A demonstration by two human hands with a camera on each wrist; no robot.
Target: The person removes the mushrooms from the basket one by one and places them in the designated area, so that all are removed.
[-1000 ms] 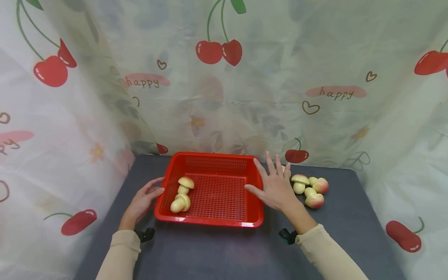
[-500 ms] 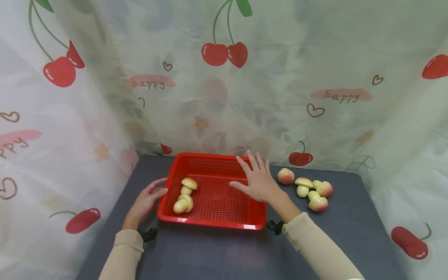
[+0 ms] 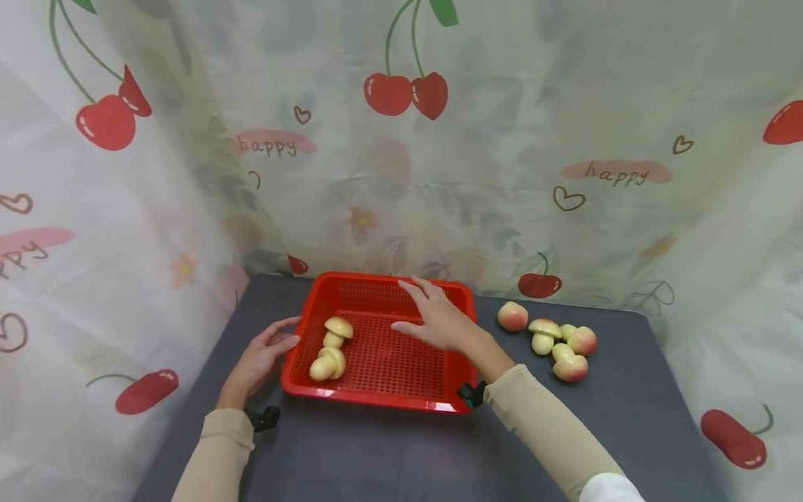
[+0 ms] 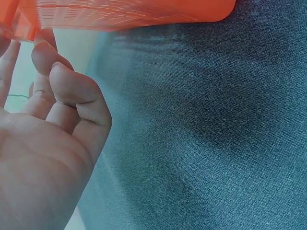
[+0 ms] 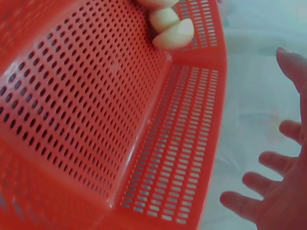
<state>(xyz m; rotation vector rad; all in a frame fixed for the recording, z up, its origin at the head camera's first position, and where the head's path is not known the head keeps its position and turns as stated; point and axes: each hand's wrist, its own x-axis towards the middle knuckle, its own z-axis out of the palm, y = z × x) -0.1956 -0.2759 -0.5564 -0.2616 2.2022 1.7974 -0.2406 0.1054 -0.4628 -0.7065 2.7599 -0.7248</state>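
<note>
A red plastic basket (image 3: pixel 376 397) with a perforated bottom sits on the dark table. My left hand (image 3: pixel 256 362) holds its left rim, with curled fingers (image 4: pixel 76 86) right at the rim in the left wrist view. My right hand (image 3: pixel 442 324) hovers over the basket's right part, fingers spread and nothing in them. Two toy mushrooms, one with its cap up (image 3: pixel 339 328) and one lying on its side (image 3: pixel 327 364), are at the left inside the basket. In the right wrist view, a pale mushroom (image 5: pixel 175 36) shows near the basket's far end.
Right of the basket, several more toy mushrooms lie on the dark table (image 3: pixel 376 453): a round reddish one (image 3: pixel 512 316), an upright one (image 3: pixel 543 336) and others with pink caps (image 3: pixel 570 368). A cherry-printed curtain (image 3: pixel 477 174) closes off the back and sides.
My right hand has moved left from beside the basket's right rim to over its inside, uncovering the round reddish mushroom on the table. The left hand stays at the left rim.
</note>
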